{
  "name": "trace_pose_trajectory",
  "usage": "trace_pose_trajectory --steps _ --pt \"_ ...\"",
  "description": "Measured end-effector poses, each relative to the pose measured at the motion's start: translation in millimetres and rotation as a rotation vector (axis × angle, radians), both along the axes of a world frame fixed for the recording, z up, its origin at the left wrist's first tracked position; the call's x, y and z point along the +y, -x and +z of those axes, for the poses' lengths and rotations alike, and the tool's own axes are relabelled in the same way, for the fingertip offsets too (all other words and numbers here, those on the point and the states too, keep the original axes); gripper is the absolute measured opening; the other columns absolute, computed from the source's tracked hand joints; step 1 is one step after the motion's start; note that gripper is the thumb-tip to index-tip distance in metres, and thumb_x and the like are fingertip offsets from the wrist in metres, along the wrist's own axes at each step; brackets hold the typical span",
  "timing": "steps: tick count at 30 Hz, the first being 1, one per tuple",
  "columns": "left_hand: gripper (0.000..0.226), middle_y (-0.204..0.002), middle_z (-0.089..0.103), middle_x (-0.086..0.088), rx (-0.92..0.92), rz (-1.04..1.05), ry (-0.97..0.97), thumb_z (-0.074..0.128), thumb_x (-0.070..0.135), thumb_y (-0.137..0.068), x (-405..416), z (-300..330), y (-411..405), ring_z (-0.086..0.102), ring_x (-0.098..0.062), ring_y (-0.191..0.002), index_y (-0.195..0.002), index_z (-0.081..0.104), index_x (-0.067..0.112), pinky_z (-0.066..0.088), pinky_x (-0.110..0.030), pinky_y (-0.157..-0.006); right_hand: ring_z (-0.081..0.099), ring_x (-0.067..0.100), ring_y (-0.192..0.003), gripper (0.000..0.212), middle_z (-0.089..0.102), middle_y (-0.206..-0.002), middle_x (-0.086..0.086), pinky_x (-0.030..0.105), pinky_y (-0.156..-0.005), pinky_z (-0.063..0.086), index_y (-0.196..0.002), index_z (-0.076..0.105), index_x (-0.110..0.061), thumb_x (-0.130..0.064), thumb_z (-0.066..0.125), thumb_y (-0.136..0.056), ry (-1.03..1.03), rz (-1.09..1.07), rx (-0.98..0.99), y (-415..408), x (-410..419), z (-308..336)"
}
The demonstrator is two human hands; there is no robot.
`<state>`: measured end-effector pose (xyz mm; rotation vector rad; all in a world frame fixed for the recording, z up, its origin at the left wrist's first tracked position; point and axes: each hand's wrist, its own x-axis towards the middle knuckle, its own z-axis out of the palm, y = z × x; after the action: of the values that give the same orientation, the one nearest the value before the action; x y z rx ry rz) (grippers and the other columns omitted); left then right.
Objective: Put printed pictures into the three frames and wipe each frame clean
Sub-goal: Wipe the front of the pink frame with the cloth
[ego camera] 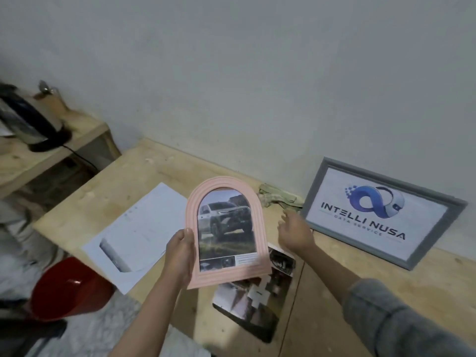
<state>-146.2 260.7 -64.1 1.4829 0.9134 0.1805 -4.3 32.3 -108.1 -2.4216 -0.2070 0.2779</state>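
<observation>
A wooden tabletop [108, 191] is set against a grey wall. Above it, the pink arched frame [226, 233] is held upright by the left hand [180, 256], whose grip is pinched on its side edge. Its long side points up, arch on top. The right hand [293, 233] is spread open toward the cloth [278, 197]. With one hand only, the frame could be dropped.

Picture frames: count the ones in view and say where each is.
2. The pink arched frame is held in the left hand; the grey rectangular frame leans against the wall. A third may be out of view.
</observation>
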Motion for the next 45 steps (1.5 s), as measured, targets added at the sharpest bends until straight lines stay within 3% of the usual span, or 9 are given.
trace_pose_trajectory --steps 7,11,15,19,24,31,34,37,45 --pt "0.042 -0.088 0.066 -0.018 0.018 0.006 0.063 0.049 0.046 -0.085 63 -34 -40 0.064 -0.033 -0.084 -0.079 0.058 0.005 0.050 -0.054 -0.085 0.060 0.037 -0.081 0.026 0.058 -0.097 0.026 0.043 -0.068 0.052 -0.106 0.056 0.004 0.003 0.054 -0.081 0.621 0.208 -0.225 -94 45 -48" --pt "0.041 -0.095 0.066 -0.026 0.056 -0.003 0.108 0.049 0.045 -0.087 79 -37 -51 0.065 -0.041 -0.091 -0.080 0.058 0.006 0.049 -0.061 -0.088 0.058 0.030 -0.093 0.022 0.057 -0.107 0.013 0.039 -0.075 0.048 -0.114 0.049 -0.006 -0.010 0.039 -0.095 0.763 0.272 -0.246 -110 46 -55" --pt "0.037 -0.088 0.065 -0.022 0.052 0.003 0.118 0.046 0.035 -0.097 81 -34 -60 0.065 -0.037 -0.083 -0.079 0.058 0.005 0.050 -0.057 -0.088 0.058 0.027 -0.095 0.019 0.058 -0.107 0.010 0.035 -0.072 0.047 -0.111 0.048 -0.011 -0.015 0.041 -0.094 0.735 0.256 -0.187 -118 48 -47" --pt "0.038 -0.098 0.066 -0.025 0.043 -0.031 0.095 0.043 0.034 -0.100 76 -28 -65 0.064 -0.042 -0.095 -0.087 0.059 0.001 0.051 -0.058 -0.088 0.059 0.030 -0.085 0.016 0.062 -0.092 0.008 0.030 -0.061 0.041 -0.097 0.055 -0.014 -0.017 0.052 -0.082 0.295 0.015 -0.118 -114 49 -21" --pt "0.035 -0.089 0.069 -0.015 -0.039 -0.093 0.035 0.044 0.029 -0.100 54 -12 -71 0.067 -0.033 -0.088 -0.081 0.063 0.008 0.052 -0.048 -0.084 0.056 0.026 -0.094 0.049 0.061 -0.103 0.010 0.034 -0.072 0.048 -0.123 0.057 -0.016 -0.007 0.047 -0.077 -0.066 0.012 -0.428 -86 52 43" --pt "0.039 -0.062 0.044 -0.002 -0.219 -0.230 -0.023 0.048 0.027 -0.098 -22 20 -70 0.038 -0.017 -0.058 -0.058 0.050 0.023 0.028 -0.032 -0.059 0.056 0.034 -0.095 0.058 0.061 -0.122 0.017 0.040 -0.077 0.049 -0.117 0.063 0.000 0.011 0.062 -0.060 0.160 0.390 -0.998 -48 12 92" --pt "0.041 -0.058 0.031 0.001 -0.281 -0.260 -0.017 0.048 0.023 -0.098 -61 35 -61 0.024 -0.014 -0.053 -0.058 0.041 0.023 0.017 -0.031 -0.053 0.051 0.031 -0.117 0.065 0.059 -0.128 0.014 0.055 -0.097 0.041 -0.122 0.061 -0.002 0.012 0.064 -0.058 0.247 0.376 -1.015 -30 -38 97" --pt "0.037 -0.060 0.029 -0.001 -0.323 -0.270 -0.019 0.047 0.020 -0.099 -94 47 -52 0.023 -0.014 -0.055 -0.063 0.040 0.017 0.017 -0.031 -0.053 0.050 0.033 -0.125 0.066 0.059 -0.128 0.014 0.061 -0.103 0.026 -0.122 0.059 -0.002 0.012 0.066 -0.058 0.302 0.367 -1.009 -5 -88 103" --pt "0.042 -0.048 0.032 0.010 -0.403 -0.325 0.043 0.046 0.018 -0.099 -171 72 -33 0.023 -0.008 -0.044 -0.058 0.039 0.020 0.018 -0.023 -0.042 0.055 0.031 -0.120 0.060 0.062 -0.122 0.017 0.057 -0.100 0.041 -0.120 0.060 0.001 0.004 0.067 -0.061 0.328 0.432 -0.992 74 -193 87"
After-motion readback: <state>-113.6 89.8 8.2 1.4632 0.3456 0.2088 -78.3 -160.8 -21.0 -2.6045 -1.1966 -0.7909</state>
